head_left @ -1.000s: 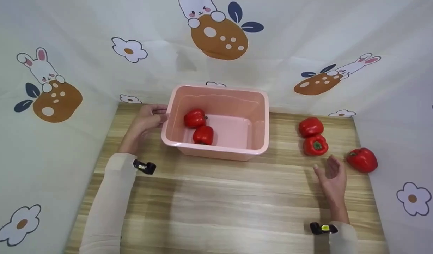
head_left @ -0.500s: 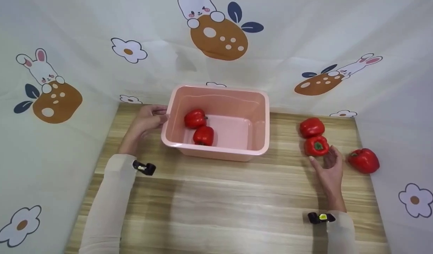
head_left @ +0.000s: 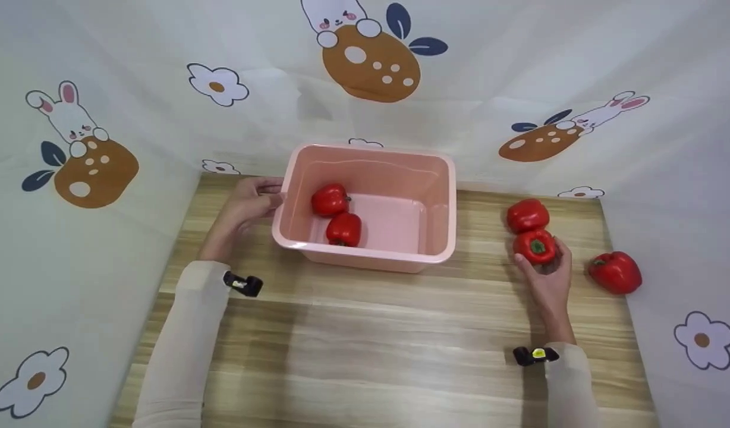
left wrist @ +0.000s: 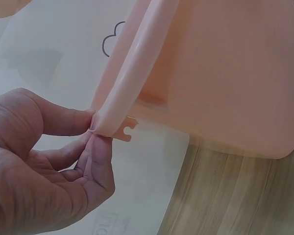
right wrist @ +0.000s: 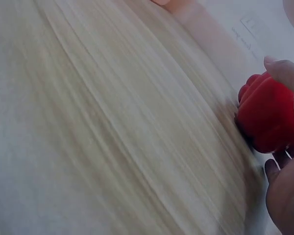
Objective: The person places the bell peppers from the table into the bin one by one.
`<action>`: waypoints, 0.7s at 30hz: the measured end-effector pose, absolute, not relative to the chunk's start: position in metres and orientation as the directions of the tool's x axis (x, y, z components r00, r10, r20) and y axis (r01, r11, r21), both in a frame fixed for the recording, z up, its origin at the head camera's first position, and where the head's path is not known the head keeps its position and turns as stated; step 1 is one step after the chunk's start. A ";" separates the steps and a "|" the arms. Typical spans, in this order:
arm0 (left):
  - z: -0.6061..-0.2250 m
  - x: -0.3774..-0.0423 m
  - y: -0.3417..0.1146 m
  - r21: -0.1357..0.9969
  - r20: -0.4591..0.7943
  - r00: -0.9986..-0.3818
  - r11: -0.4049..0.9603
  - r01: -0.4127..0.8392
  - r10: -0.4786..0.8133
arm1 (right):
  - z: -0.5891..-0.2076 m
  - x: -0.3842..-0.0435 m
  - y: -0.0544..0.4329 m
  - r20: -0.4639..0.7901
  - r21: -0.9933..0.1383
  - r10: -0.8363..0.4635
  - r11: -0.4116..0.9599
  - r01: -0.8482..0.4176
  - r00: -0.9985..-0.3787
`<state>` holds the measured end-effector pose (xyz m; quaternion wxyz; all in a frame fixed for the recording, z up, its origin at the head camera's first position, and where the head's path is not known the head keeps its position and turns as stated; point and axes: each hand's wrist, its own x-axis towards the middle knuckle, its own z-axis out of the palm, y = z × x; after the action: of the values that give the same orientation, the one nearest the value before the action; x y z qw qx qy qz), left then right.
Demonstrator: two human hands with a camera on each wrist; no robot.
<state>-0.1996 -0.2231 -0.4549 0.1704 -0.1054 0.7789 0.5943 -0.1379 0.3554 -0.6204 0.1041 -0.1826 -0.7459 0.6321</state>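
Note:
A pink plastic bin (head_left: 365,254) stands at the back of the table. My left hand (head_left: 246,203) pinches its left rim between thumb and fingers, as the left wrist view shows close up on the rim (left wrist: 130,68). Inside lie two red bell peppers, one (head_left: 328,200) behind the other (head_left: 343,229). To the right, my right hand (head_left: 548,282) has thumb and fingers around a red bell pepper (head_left: 534,245) whose green stem faces the camera. In the right wrist view this pepper (right wrist: 267,115) sits between thumb and fingers, partly hidden by the hand.
One more red bell pepper (head_left: 528,215) lies right behind the gripped one. Another (head_left: 616,272) is at the table's right edge, beside the right hand. Patterned cloth (head_left: 270,113) walls the wooden table (head_left: 389,345) at the back and both sides.
My right hand has moved forward and slightly left, from in front of the near bell pepper to around it. My left hand stays on the bin's rim.

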 end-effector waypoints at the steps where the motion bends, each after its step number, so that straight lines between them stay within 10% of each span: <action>1: -0.455 -0.199 -0.223 0.887 -0.396 -0.917 0.271 -0.373 0.036 | -0.626 -0.140 0.357 -0.075 -0.981 0.409 0.133 0.141 -0.910; 21: -0.455 -0.200 -0.222 0.880 -0.413 -0.911 0.264 -0.395 0.011 | -0.631 -0.155 0.351 -0.089 -0.963 0.453 0.189 0.193 -0.887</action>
<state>-0.2001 -0.2221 -0.4554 0.1713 -0.1237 0.7762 0.5940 -0.1555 0.3507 -0.6307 0.1082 -0.2113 -0.7635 0.6005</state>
